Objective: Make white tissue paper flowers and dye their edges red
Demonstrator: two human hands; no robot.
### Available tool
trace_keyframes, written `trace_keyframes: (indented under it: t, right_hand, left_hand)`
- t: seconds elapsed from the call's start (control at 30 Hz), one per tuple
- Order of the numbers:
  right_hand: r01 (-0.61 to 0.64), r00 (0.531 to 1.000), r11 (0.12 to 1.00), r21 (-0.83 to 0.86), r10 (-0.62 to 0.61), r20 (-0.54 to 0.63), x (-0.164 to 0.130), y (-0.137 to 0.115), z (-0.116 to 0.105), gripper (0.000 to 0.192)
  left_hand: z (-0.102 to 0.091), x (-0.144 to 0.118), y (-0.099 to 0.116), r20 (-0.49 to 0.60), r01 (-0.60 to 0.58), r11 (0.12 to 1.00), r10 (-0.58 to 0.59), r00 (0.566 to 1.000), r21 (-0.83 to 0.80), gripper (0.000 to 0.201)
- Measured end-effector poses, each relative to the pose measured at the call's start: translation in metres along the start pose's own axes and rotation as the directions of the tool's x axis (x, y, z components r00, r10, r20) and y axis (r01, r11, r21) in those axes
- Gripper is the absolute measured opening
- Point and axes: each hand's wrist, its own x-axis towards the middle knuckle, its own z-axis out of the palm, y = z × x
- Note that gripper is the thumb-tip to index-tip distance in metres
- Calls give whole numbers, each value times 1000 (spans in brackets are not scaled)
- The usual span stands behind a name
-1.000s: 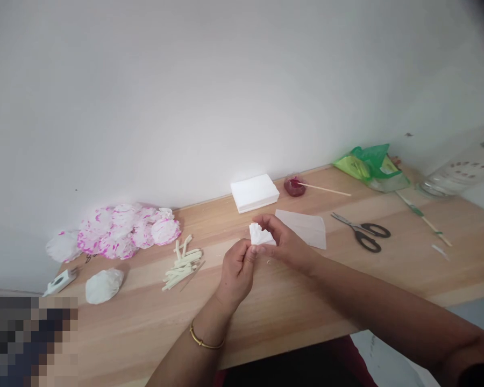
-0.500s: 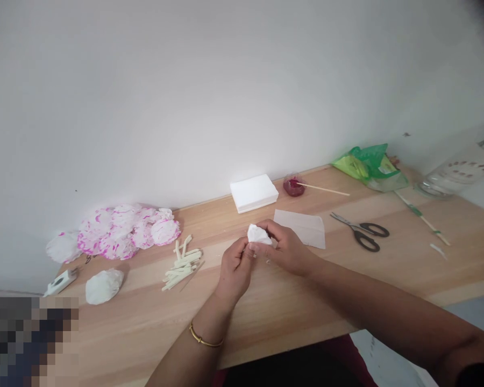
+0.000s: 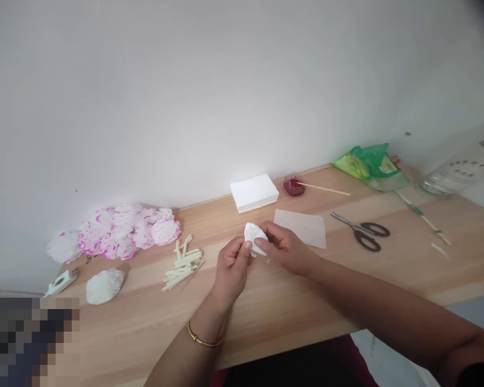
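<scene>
Both of my hands meet over the middle of the wooden table point(image 3: 290, 317) around a small folded white tissue piece point(image 3: 253, 234). My left hand point(image 3: 232, 269) pinches its lower left edge between thumb and fingers. My right hand point(image 3: 287, 248) grips its right side. A flat white tissue sheet point(image 3: 303, 226) lies just behind my right hand. Further back by the wall sits a stack of white tissues point(image 3: 254, 192).
Pink-edged tissue flowers point(image 3: 121, 231) are heaped at the back left, with a white tissue ball point(image 3: 104, 285) and a glue tube point(image 3: 60, 281) nearer. Cut pale sticks point(image 3: 183, 262) lie left of my hands. Scissors point(image 3: 365, 232), a red dye cup with a stick point(image 3: 294, 186) and a green bag point(image 3: 369, 165) are on the right.
The tissue piece has been turned and pressed more closed between my fingers, and it has shifted slightly left. Both hands have stayed in about the same place.
</scene>
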Motion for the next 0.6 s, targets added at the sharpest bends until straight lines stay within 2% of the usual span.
trace_keyframes:
  t: [0.1,0.23,0.33,0.43,0.6]
  right_hand:
    - [-53,999,998,21,53,14,2,1,0,23]
    - [-20,998,999,-30,18,-60,3,1,0,23]
    - [-22,997,999,-33,20,-74,3,1,-2,25]
    - [-79,994,997,15,80,-68,5,2,-5,27]
    - [-156,983,987,28,158,-89,8,5,-5,30]
  left_hand:
    - [-1,2,1,37,-37,998,35,999,48,35]
    - [2,4,3,122,-104,984,86,989,147,32]
    - [4,4,4,183,-92,988,69,981,125,30]
    - [3,3,5,251,-82,991,53,966,105,26]
    - [3,2,6,232,-71,994,49,971,84,27]
